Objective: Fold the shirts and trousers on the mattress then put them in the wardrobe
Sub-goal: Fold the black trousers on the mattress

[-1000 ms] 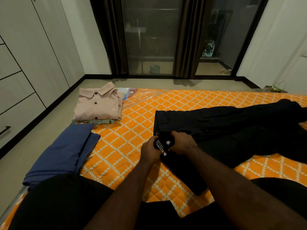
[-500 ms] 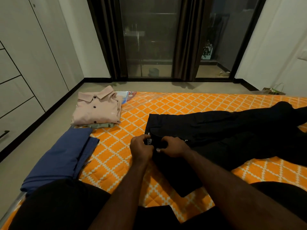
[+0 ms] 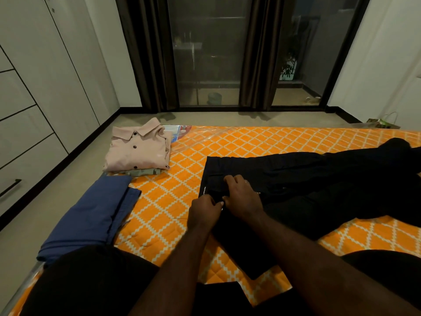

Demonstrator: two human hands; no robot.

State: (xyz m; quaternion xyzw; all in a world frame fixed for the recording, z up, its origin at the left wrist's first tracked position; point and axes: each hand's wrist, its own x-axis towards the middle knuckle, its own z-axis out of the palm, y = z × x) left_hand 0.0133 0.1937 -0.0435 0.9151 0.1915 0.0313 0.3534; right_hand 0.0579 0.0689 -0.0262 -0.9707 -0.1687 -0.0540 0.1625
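Note:
Black trousers lie spread across the orange quilted mattress, waistband to the left, legs running off to the right. My left hand and my right hand meet at the waistband, fingers curled and pinching the fabric at the fly. A folded pink shirt sits on a second folded garment at the mattress's far left corner. Folded blue trousers lie along the left edge, nearer to me.
White wardrobe doors and drawers line the left wall across a strip of bare floor. Dark curtains and glass doors stand beyond the mattress. My knees in black fill the bottom of the view.
The waistband flap with the button, held up a second ago, is now down against the trousers. Both hands have stayed at the waistband, and my view has tilted slightly.

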